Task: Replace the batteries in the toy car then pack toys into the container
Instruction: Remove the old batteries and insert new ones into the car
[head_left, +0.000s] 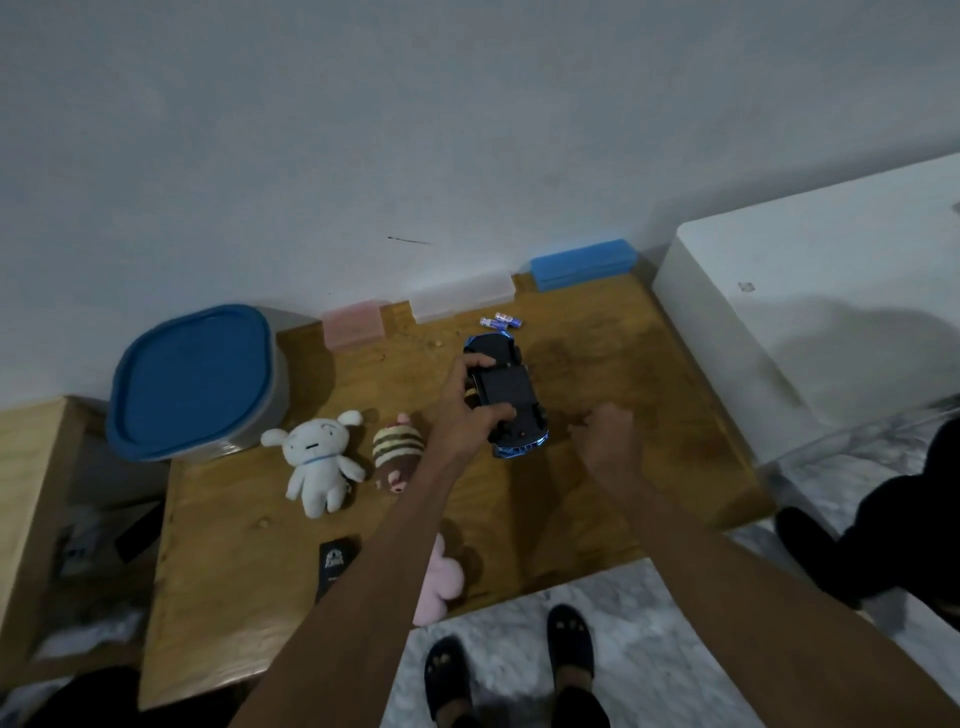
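Note:
A blue toy car (511, 392) lies upside down on the wooden table (623, 415), its black underside facing up. My left hand (467, 405) grips the car from its left side, thumb and fingers wrapped over the chassis. To the right of the car's near end my right hand (605, 439) hovers with its fingers curled; whether it holds anything small is hidden. Loose batteries (500, 321) lie just beyond the car. A grey container with a blue lid (195, 382) stands at the table's far left. A white plush (317, 465), a striped plush (397, 452) and a pink plush (439, 584) lie near it.
Pink (353, 325), clear (462, 296) and blue (584, 262) small plastic boxes line the wall. A small black card-like object (335, 564) lies near the table's front edge. A white block (810, 312) stands to the right. My feet (509, 670) show on the floor.

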